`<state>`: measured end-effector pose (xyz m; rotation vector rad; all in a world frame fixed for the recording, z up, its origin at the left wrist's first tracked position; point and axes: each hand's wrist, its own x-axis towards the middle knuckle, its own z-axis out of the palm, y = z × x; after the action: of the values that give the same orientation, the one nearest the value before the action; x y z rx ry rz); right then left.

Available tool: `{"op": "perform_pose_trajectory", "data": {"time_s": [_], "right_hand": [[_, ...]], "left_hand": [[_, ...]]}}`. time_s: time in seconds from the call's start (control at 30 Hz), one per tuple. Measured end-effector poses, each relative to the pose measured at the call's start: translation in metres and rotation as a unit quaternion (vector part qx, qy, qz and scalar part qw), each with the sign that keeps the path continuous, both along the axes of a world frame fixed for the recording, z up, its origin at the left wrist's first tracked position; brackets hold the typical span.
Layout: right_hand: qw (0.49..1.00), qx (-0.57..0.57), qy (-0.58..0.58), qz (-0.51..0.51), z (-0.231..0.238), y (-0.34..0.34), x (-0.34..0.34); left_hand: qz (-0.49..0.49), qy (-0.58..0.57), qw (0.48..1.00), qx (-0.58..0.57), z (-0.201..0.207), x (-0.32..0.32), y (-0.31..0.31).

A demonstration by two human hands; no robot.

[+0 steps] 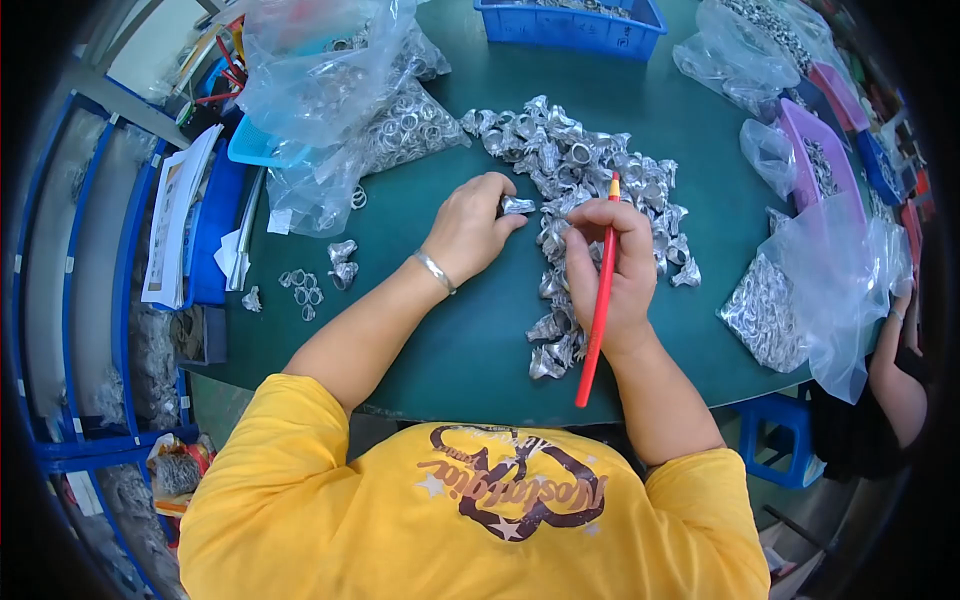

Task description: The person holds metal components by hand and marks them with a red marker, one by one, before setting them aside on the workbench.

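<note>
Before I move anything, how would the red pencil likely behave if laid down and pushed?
The red pencil, held in the right hand, is probably stiff: its shaft runs straight well beyond the grip. Being so slender, it is likely light. It may roll sideways, given its long, narrow shape, though I can't tell whether its sides are round or faceted.

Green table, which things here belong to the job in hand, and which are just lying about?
Belonging, apparently:
red pencil, in the right hand
silver ring, in the left hand
silver ring heap

Seemingly lying about:
blue bin
lilac tray
left bag of rings
</note>
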<state>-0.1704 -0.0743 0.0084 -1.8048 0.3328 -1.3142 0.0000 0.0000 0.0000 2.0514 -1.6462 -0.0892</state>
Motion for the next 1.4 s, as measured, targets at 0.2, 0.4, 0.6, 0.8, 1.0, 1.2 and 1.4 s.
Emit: {"op": "perform_pose_trajectory", "data": {"time_s": [0.2,0.4,0.6,0.8,1.0,1.2,1.4], "right_hand": [[0.998,0.005,0.057,0.027,0.002,0.000,0.004],[0.993,0.048,0.053,0.094,-0.002,0.004,0.005],[0.994,0.019,0.049,0.101,0.001,0.004,0.002],[0.996,-0.067,0.035,0.049,0.015,-0.002,-0.006],[0.993,-0.047,-0.028,0.100,0.010,0.005,-0.009],[0.990,-0.098,0.006,0.101,0.012,0.006,-0.006],[0.988,-0.114,0.047,0.088,0.011,0.005,-0.010]], "left_hand": [[0.009,0.469,0.860,-0.201,0.007,-0.041,0.025],[-0.068,0.437,0.865,-0.238,0.000,-0.036,0.040],[-0.079,0.414,0.873,-0.246,0.002,-0.040,0.041],[-0.095,0.457,0.844,-0.263,-0.001,-0.042,0.040],[-0.096,0.452,0.842,-0.278,-0.002,-0.043,0.039],[-0.075,0.353,0.894,-0.265,-0.001,-0.041,0.039],[-0.117,0.347,0.899,-0.242,-0.005,-0.037,0.043]]}}
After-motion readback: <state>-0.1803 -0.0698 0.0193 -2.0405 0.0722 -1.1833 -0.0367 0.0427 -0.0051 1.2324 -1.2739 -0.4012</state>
